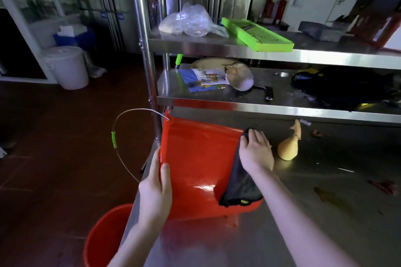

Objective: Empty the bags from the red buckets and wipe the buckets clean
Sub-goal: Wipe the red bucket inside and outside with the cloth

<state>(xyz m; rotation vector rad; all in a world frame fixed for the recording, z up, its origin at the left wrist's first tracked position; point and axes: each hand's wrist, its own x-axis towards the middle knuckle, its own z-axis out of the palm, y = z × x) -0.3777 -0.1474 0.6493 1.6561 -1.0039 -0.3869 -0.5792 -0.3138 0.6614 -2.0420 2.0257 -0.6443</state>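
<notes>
Bucket (195, 158) lies sideways on the table (303, 212), mouth at 9 o'clock, base at 3. Your left hand (155, 188) grips the rim; your right hand (256, 151), nearer the base, presses the cloth (238, 186) flat on its wall. Wipe along that axis.

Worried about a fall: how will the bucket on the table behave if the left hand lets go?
The bucket lies on its round side near the table edge, so it may roll off. Its glossy wall looks slippery under the cloth.

Commercial kitchen: steel shelving (238, 46), steel worktable (325, 212)
</notes>
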